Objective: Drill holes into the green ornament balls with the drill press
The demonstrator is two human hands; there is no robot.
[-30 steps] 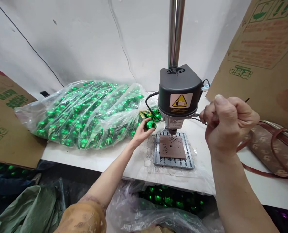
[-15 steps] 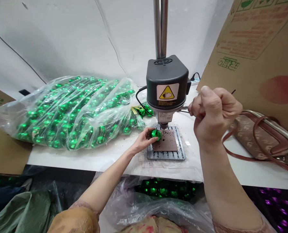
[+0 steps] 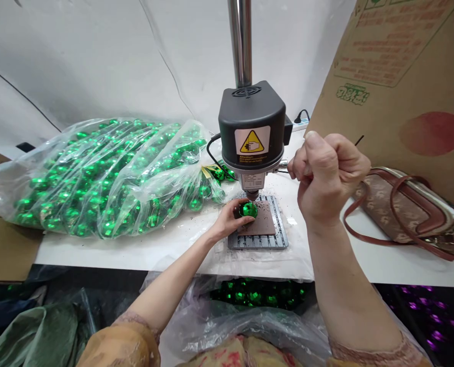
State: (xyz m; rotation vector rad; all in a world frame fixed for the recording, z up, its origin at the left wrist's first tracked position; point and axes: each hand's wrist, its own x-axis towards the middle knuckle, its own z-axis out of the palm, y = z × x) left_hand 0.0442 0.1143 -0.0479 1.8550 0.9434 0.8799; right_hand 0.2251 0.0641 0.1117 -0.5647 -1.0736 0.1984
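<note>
My left hand (image 3: 232, 220) is closed around a shiny green faceted ball (image 3: 248, 209), thumb in front and fingers behind. The ball sits over the brown board (image 3: 264, 227) on the slotted metal base, directly beneath the chuck of a black drill press (image 3: 252, 125). The ball hides the bit's lower end. On the right, raised beside the motor head, my right hand (image 3: 328, 178) is clenched in a fist around the press's feed lever (image 3: 359, 139); just a thin dark end shows past the knuckles.
A large clear bag of green balls (image 3: 108, 183) lies left of the press. A brown handbag (image 3: 406, 209) and an upright cardboard box (image 3: 406, 97) stand at the right. Dark shavings dot the base (image 3: 282, 239). More green balls (image 3: 261, 295) lie below the table edge.
My left hand has brought the green ball rightward, from beside the bit to under the chuck. My right hand keeps its grip beside the press. The whole view has shifted slightly.
</note>
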